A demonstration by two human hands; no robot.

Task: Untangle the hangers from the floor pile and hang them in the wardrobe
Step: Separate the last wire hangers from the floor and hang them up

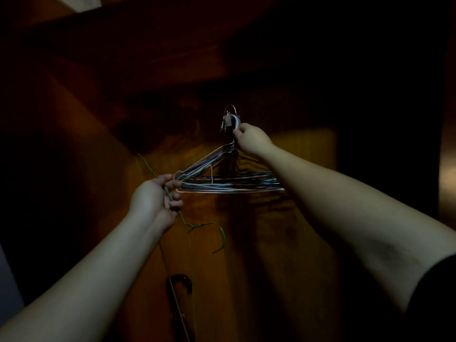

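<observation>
- While both arms are reaching up into the dim wardrobe [283, 243], the left hand [158, 196] is gripping a green wire hanger [197, 227], its hook dangling below the fist.
- Left fingers are also touching the left corner of the hanger bundle [222, 183].
- Farther in, the right hand [251, 139] is pinching the bundle's necks just under the hooks.
- Whatever the hooks are hanging on is too dark to tell.
</observation>
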